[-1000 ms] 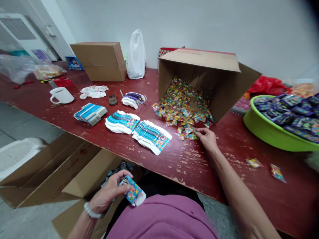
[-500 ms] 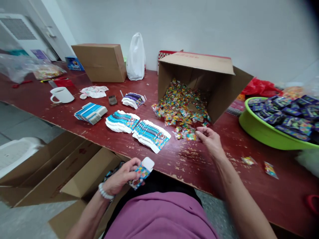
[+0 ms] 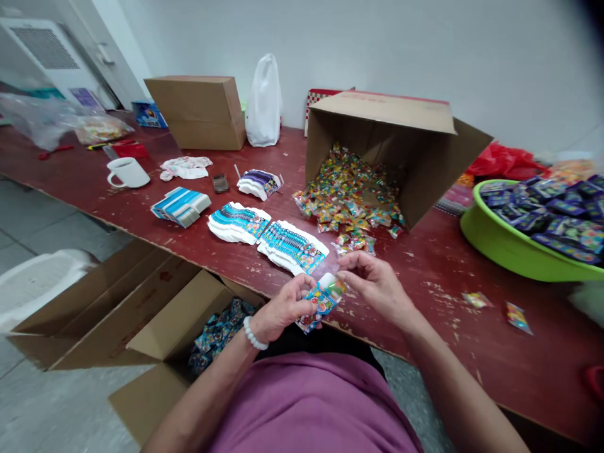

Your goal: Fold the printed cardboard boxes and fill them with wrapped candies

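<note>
My left hand (image 3: 282,308) grips a small colourful blue carton (image 3: 317,304) just in front of the red table's near edge, its open end up. My right hand (image 3: 372,284) pinches a small candy packet (image 3: 336,284) at the carton's open top. Behind my hands a heap of wrapped candies (image 3: 349,195) spills from a tipped cardboard box (image 3: 391,145). Two fanned stacks of flat blue cartons (image 3: 267,236) lie on the table just left of the heap.
A green basin (image 3: 509,248) of dark purple boxes stands at the right. A white mug (image 3: 127,172), more flat carton stacks (image 3: 182,206), a closed cardboard box (image 3: 201,112) and a white bag (image 3: 264,104) sit at the left. An open floor box (image 3: 165,327) holds filled cartons (image 3: 219,330).
My left hand rose from beside the floor box to the table edge with the carton. My right hand left the candy heap with a packet and met the carton's open top.
</note>
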{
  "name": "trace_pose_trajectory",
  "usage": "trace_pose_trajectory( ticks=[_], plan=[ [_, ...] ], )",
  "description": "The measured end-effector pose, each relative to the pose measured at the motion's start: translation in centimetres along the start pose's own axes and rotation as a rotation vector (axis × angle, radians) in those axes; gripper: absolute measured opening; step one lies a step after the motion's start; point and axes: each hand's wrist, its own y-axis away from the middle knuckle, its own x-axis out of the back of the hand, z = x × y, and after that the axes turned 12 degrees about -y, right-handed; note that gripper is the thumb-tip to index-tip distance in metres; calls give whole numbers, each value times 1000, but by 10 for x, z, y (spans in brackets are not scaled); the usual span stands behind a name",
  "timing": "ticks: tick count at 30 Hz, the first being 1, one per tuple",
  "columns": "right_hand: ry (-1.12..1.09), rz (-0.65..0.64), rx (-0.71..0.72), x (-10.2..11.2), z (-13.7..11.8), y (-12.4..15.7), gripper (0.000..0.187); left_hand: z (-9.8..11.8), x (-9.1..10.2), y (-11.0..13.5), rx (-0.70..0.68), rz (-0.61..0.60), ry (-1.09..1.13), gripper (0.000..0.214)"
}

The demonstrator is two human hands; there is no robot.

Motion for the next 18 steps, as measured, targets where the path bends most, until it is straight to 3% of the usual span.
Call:
trace_pose_trajectory(
  ticks=[2,4,9,13,18],
  plan=[
    [115,-122,57,-11,-4,6,8,1,-4,0,-20,-9,36,34],
    [207,-157,122,-19,-9,8,10,0,-7,-2,-48,-16,96,38],
    [209,119,170,-12,-11,7,10,-4,-6,-6,6,124,345,38],
    [117,26,45,-16,6,13,14,-4,-7,-8,58,235,503,38],
    [37,2,67,-39,22,22,17,-8,-10,-9,89,369,536,30]
  ],
)
